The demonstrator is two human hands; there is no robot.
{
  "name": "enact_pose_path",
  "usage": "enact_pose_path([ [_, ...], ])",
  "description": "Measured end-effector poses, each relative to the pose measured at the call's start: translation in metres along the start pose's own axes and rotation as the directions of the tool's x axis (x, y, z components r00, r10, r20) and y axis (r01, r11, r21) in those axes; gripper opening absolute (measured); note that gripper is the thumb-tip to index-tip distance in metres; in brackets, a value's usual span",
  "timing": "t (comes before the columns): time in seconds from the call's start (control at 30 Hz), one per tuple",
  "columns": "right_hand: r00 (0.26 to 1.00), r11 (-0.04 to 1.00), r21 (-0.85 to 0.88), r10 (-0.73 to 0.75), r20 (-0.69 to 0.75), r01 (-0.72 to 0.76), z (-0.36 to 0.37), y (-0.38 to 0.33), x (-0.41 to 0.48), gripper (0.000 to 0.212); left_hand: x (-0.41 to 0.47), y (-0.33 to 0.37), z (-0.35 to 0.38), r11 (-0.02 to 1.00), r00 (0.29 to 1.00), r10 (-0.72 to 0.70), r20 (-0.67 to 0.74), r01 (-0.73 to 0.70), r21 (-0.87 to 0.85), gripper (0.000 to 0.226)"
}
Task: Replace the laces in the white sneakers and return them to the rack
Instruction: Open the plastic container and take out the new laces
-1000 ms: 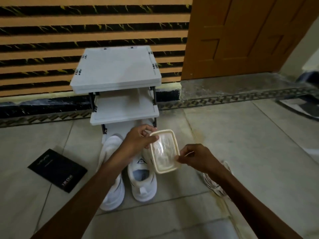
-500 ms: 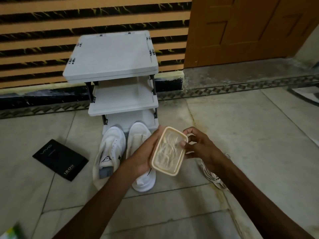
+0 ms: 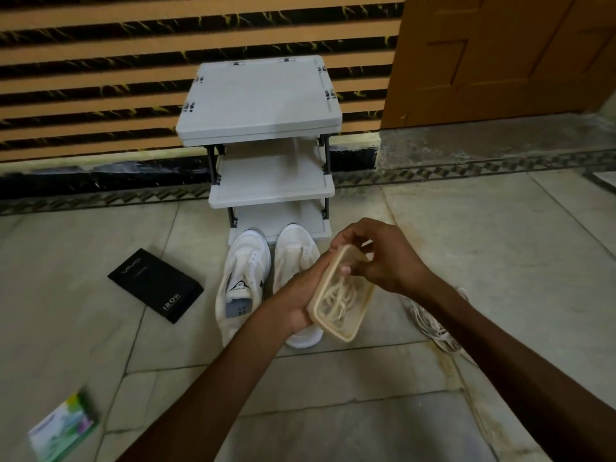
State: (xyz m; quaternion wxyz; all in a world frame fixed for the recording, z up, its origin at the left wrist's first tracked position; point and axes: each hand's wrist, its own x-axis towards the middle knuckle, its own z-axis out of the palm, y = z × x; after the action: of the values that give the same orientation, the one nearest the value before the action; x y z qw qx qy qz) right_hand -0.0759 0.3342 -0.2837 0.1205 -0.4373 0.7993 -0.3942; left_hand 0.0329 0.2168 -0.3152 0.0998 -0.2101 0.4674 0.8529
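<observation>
Holding a plastic container (image 3: pixel 340 305) tilted over the floor: left hand (image 3: pixel 296 295) cradles its underside, right hand (image 3: pixel 383 258) pinches the upper lid rim. New laces (image 3: pixel 336 296) lie coiled inside. Risk: the lid pops abruptly, the tilted container slips and the laces spill. Beyond, the white sneakers (image 3: pixel 243 281), apparently unlaced, stand side by side, toes at the rack (image 3: pixel 260 101) base.

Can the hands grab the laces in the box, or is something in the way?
Yes, the clear lid seems to cover the laces. The right hand grips its top end while the left hand holds the box from the side.
</observation>
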Motion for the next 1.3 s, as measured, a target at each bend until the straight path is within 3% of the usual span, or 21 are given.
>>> enact_pose_path([
  [0.17, 0.979, 1.000, 0.019, 0.006, -0.202, -0.003, 0.005, -0.010, -0.008, 0.040, 0.001, 0.001, -0.012, 1.000, 0.997, -0.020, -0.072, 0.021, 0.016, 0.046],
  [0.27, 0.963, 0.996, 0.090, 0.033, -0.268, -0.008, 0.009, -0.012, -0.012, 0.043, 0.001, 0.003, -0.018, 1.000, 0.994, -0.026, -0.108, 0.027, 0.004, 0.044],
  [0.37, 0.978, 0.985, 0.156, 0.095, -0.183, -0.067, 0.006, -0.013, -0.008, 0.046, 0.000, 0.003, -0.018, 1.000, 0.992, -0.013, -0.127, 0.011, -0.020, 0.047],
  [0.5, 0.973, 0.968, 0.119, 0.228, -0.049, -0.221, 0.001, -0.002, -0.005, 0.042, 0.001, 0.003, -0.021, 0.998, 0.990, -0.032, -0.134, 0.024, -0.065, 0.065],
  [0.7, 0.936, 0.935, 0.212, 0.319, -0.150, -0.285, 0.005, 0.003, -0.012, 0.041, 0.006, 0.005, -0.018, 0.998, 0.984, 0.036, -0.172, -0.026, 0.062, 0.051],
  [0.8, 0.925, 0.927, 0.245, 0.331, -0.186, -0.283, 0.005, 0.004, -0.012, 0.040, 0.007, 0.008, -0.018, 0.997, 0.986, 0.002, -0.164, 0.011, 0.077, 0.058],
  [0.97, 0.901, 0.932, 0.192, 0.349, -0.257, -0.307, 0.006, 0.004, -0.013, 0.040, 0.012, 0.013, -0.019, 0.992, 0.974, 0.027, -0.226, 0.001, 0.123, 0.055],
  [1.1, 0.948, 0.932, 0.218, 0.310, -0.070, -0.289, -0.006, 0.010, -0.012, 0.035, 0.013, 0.013, -0.021, 0.995, 0.975, 0.002, -0.220, 0.021, 0.102, 0.057],
  [1.23, 0.984, 0.877, 0.450, 0.128, 0.123, -0.170, -0.029, 0.012, -0.023, 0.021, 0.013, 0.021, -0.034, 0.999, 0.956, 0.038, -0.289, -0.041, -0.004, 0.056],
  [1.3, 0.973, 0.876, 0.457, 0.055, 0.224, -0.155, -0.037, 0.010, -0.029, 0.021, 0.016, 0.022, -0.045, 0.997, 0.946, 0.033, -0.322, -0.055, -0.061, 0.062],
])
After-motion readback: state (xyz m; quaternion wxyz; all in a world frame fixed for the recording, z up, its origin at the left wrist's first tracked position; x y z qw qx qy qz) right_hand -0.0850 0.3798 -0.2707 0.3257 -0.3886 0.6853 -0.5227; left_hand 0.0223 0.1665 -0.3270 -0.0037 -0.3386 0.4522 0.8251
